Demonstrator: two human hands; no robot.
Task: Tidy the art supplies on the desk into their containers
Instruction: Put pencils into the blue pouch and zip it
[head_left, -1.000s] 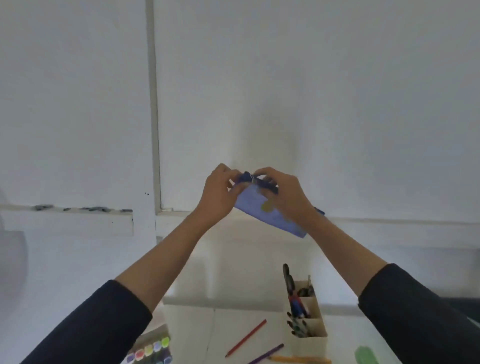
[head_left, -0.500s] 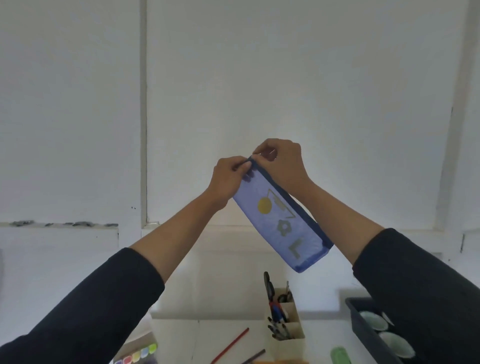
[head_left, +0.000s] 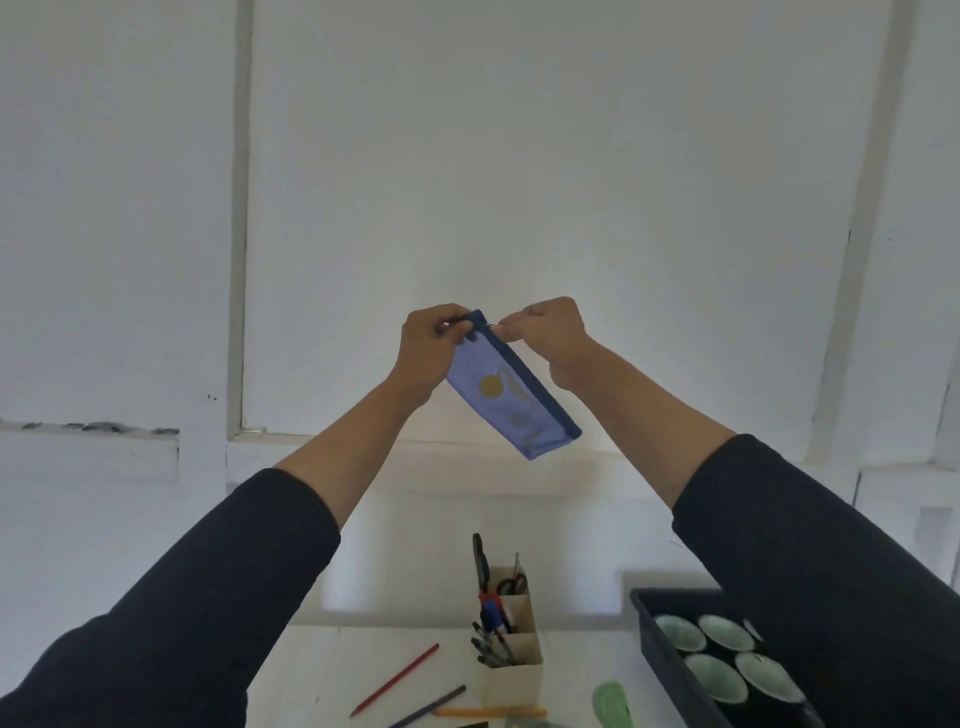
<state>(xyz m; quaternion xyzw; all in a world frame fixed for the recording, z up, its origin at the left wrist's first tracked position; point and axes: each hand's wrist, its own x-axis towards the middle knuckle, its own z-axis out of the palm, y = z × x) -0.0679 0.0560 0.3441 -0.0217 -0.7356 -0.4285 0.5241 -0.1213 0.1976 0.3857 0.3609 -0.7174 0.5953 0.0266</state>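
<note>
A white panelled wall (head_left: 519, 156) is seen behind both hands. Far beneath the grip a white table (head_left: 322, 675) is spread, and on it, below and to the right of the grip, a dark tray (head_left: 670, 654) holding pale green dishes (head_left: 714, 678) is set. A blue zip pouch (head_left: 511, 395), printed with a yellow disc, is held up in the air by both hands. Its upper corner is pinched by the curled fingers and thumb of the left hand (head_left: 426, 345). What appears to be the zip pull at that same end is nipped between the fingertips of the right hand (head_left: 550, 332), the other fingers being folded in. From this shared grip the pouch is hung slanting down and to the right, its dark zip edge turned toward the right wrist; whether the zip is undone cannot be told. Directly below the grip a cardboard organizer (head_left: 511, 680) filled with pens and scissors (head_left: 511, 584) is stood on the table. Below and slightly left of the grip a red pencil (head_left: 395, 679), a dark purple pencil (head_left: 428, 705) and an orange pencil (head_left: 491, 712) are laid loose, and a small green object (head_left: 613, 704) is placed between organizer and tray.
</note>
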